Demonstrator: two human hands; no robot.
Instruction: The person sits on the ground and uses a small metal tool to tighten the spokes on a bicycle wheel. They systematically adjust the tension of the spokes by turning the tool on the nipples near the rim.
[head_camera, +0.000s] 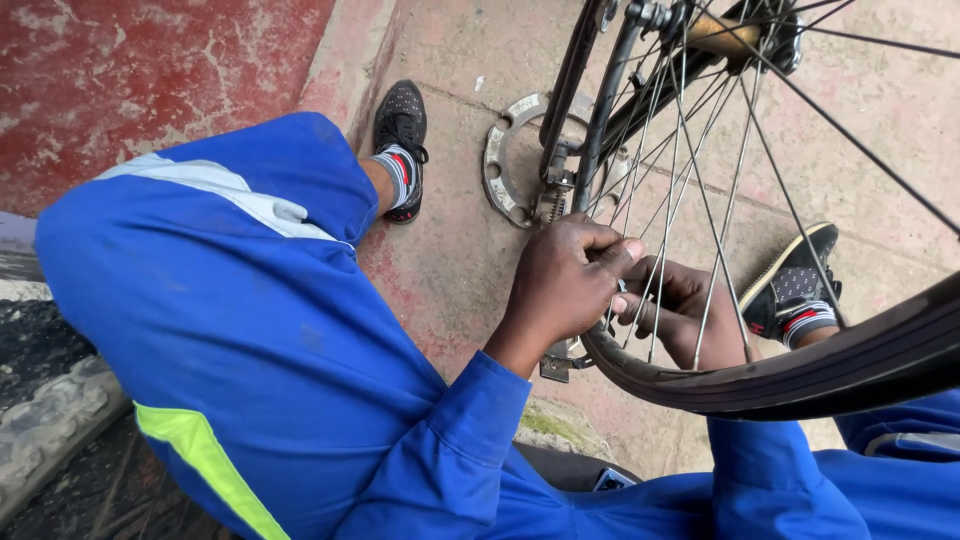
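Observation:
A bicycle wheel (800, 375) with a black tyre and thin silver spokes stands between my knees. My left hand (560, 285) is closed over a small metal part at the rim, on the near side of the spokes. My right hand (685, 305) reaches in behind the spokes and pinches the same spot, fingertips almost touching the left hand's. What exactly the fingers hold is hidden. The wheel hub (725, 35) is at the top of the view, with the dark frame stays (600, 110) running down from it.
A flat toothed metal ring (497, 165) lies on the concrete floor beyond my hands. My black shoes rest on the floor, one (402, 130) at the left, one (795, 285) at the right behind the spokes. My blue-trousered knee (230, 300) fills the left side.

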